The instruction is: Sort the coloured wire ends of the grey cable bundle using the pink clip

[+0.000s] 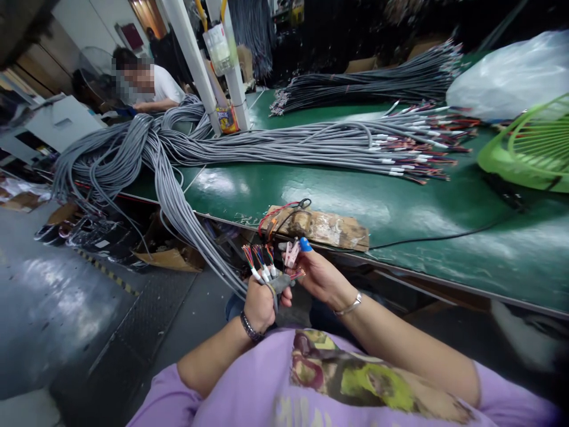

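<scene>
My left hand (260,305) is closed around a few grey cables. Their white-banded ends (265,273) stick up from the fist, with fanned coloured wires (259,255) at the tips. One cable end (280,283) points right, its thin bare wires directed toward my right hand (317,277). A blue cover sits on one digit of the right hand, and its fingers are drawn together beside those wires. At these fingertips is a small pinkish-white piece (291,253); whether it is held or is a finger wrapping is unclear.
A wooden block (340,230) with red and black leads lies at the edge of the green bench (444,237). Behind it stretches a long grey cable bundle (275,145). A green fan (528,148) and plastic bag (511,77) stand right. A person (164,86) sits far left.
</scene>
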`<state>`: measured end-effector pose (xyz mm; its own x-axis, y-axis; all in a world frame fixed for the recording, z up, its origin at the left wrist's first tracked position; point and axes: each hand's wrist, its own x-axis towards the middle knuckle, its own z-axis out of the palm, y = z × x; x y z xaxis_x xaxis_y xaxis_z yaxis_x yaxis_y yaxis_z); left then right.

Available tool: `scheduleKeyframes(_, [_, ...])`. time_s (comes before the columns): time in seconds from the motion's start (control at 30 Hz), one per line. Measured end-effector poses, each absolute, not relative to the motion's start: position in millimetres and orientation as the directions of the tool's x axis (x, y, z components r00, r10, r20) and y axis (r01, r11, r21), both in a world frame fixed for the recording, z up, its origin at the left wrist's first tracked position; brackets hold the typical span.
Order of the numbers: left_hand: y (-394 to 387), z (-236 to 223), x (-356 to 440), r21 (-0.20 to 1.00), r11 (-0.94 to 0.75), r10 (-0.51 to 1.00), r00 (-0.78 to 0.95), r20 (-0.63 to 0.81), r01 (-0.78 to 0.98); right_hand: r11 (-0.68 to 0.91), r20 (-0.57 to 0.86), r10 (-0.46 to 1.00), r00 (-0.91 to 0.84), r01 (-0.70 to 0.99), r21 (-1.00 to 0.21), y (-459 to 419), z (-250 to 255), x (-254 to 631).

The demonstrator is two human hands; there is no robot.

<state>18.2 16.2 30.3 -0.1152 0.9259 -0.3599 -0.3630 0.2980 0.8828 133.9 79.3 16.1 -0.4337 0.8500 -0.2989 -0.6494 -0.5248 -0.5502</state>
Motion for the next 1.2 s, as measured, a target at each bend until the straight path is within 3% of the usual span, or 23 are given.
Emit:
scheduleKeyframes(0.23, [2,27,10,0.888,0.285,0.937,-0.090,-0.337,-0.360,-0.616,-0.329,0.783,-0.528,-0.583,-0.529,78,16,143])
scheduleKeyframes(0.5, [4,33,9,0.871,0.293,0.921,-0.128,-0.367,-0.394,-0.493,-0.214,0.852,-0.477,-0.596,-0.634,80,11,139])
scheduleKeyframes(0.8, [13,29,16,0.872,0.298,0.930,-0.089,-0.358,-0.388,-0.549,-0.312,0.834,-0.455,-0.639,-0.538,85,15,132])
scheduleKeyframes(1.0, [16,28,17,0.880,0.304,0.928,-0.097,-0.361,-0.364,-0.524,-0.304,0.851,-0.427,-0.660,-0.538,82,11,129])
scheduleKeyframes(1.2, [7,29,12,0.885,0.301,0.930,-0.094,-0.354,-0.354,-0.574,-0.275,0.814,-0.512,-0.637,-0.514,77,16,136])
